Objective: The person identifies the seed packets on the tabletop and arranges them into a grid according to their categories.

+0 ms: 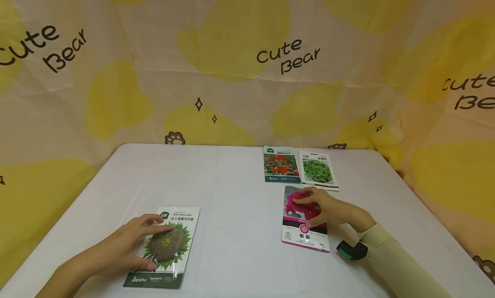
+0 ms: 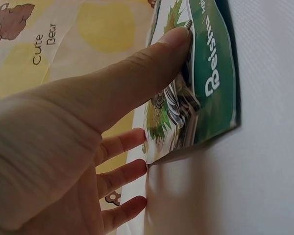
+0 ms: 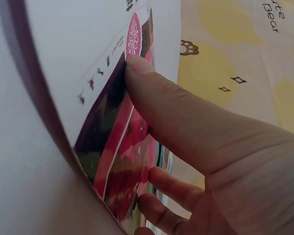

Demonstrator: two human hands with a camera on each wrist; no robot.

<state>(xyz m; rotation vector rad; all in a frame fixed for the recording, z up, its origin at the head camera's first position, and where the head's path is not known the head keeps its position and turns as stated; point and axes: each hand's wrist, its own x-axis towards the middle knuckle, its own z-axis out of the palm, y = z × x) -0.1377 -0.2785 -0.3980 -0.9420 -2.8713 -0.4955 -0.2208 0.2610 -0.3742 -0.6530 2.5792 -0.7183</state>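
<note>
In the head view, we see a white table [image 1: 228,229] before a yellow-patterned cloth backdrop [image 1: 232,40] lettered "Cute Bear". At the near left lies the sunflower seed packet [image 1: 170,246], printed with a large seed head, its green band toward the near side. The left hand [image 1: 123,246] rests over its left part, thumb and fingers spread and relaxed, touching the packet without a closed grip. On the right lies the pink-flower packet [image 1: 299,235]; the right hand [image 1: 328,212] reaches over it from the right, thumb and fingers apart, tips on its face. Just beyond, at the far right, we find the red-flower packet [image 1: 281,165] to the left of the green-leaf packet [image 1: 317,171]. A dark device [image 1: 352,250] sits by the right sleeve [image 1: 398,259]. In the left wrist view, we observe the thumb lying along the sunflower packet, with three straight fingers beside its edge. In the right wrist view, we note the thumb tip against the round pink badge, the visible fingers spread apart from it.
</note>
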